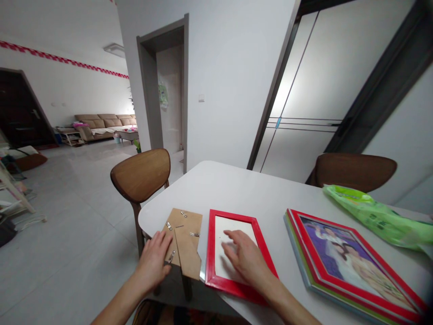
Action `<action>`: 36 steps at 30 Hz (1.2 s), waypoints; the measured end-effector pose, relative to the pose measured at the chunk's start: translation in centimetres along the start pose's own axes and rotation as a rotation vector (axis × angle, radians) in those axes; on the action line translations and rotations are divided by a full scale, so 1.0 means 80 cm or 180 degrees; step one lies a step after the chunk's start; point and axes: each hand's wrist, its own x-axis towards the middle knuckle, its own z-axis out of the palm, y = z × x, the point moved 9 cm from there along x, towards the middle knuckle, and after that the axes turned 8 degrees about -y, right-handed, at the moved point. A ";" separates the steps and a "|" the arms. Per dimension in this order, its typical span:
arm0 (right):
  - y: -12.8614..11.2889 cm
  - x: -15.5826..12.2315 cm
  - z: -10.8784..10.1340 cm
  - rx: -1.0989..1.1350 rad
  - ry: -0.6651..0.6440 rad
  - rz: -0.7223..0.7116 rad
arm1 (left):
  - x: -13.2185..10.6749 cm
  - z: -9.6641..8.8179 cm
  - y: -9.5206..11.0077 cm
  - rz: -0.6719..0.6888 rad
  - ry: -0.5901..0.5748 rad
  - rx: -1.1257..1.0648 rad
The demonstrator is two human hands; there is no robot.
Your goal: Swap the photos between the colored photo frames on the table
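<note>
My left hand [155, 256] lies flat on the left part of a brown picture-frame backing board [190, 239], with its fingers stretched out. The board has several small metal clips and a stand flap, and its near end juts past the table edge. To its right, a red picture frame [210, 253] lies flat, with a plain white panel [233, 226] inside its opening. My right hand [246, 255] is over that panel, thumb and fingers apart, holding nothing. Whether its fingertips touch the panel, I cannot tell.
A stack of framed pictures [355, 266], with a red-framed photo on top, sits at the right of the white table [233, 185]. Behind it lies a green plastic bag [375, 216]. Wooden chairs stand at the far left [144, 176] and far right [355, 170].
</note>
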 end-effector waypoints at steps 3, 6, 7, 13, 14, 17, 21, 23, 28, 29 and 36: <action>-0.075 -0.003 0.031 0.0208 -0.0235 -0.0441 | 0.001 -0.006 -0.026 0.0006 0.0393 0.0009; -0.113 0.004 0.050 0.0152 -0.0228 -0.0425 | -0.002 -0.018 -0.027 0.0062 0.0737 -0.0099; -0.117 0.007 0.051 0.0214 -0.0185 -0.0390 | -0.004 -0.024 -0.024 0.0065 0.0827 -0.0125; -0.083 -0.012 -0.001 0.0645 0.0231 -0.0472 | -0.016 -0.040 0.037 0.0310 0.0832 -0.0216; -0.069 -0.021 -0.010 0.0660 0.0246 -0.0469 | -0.016 -0.036 0.054 0.0399 0.0771 -0.0254; -0.011 -0.053 -0.023 0.0663 0.0261 -0.0245 | -0.011 -0.015 0.110 0.0724 0.0411 -0.0441; 0.061 -0.083 -0.016 0.0496 0.0220 0.0159 | 0.004 0.017 0.164 0.0880 -0.0191 -0.0735; 0.079 -0.089 -0.008 0.0406 0.0174 0.0205 | 0.010 0.028 0.176 0.0833 -0.0428 -0.0740; 0.087 -0.089 -0.005 0.0088 0.0411 0.0154 | 0.014 0.033 0.182 0.0788 -0.0697 -0.0541; 0.086 -0.089 -0.005 0.0038 0.0455 0.0129 | 0.014 0.032 0.180 0.0776 -0.0718 -0.0529; 0.081 -0.086 -0.005 -0.0113 0.0318 0.0076 | 0.009 0.029 0.177 0.0817 -0.0740 -0.0527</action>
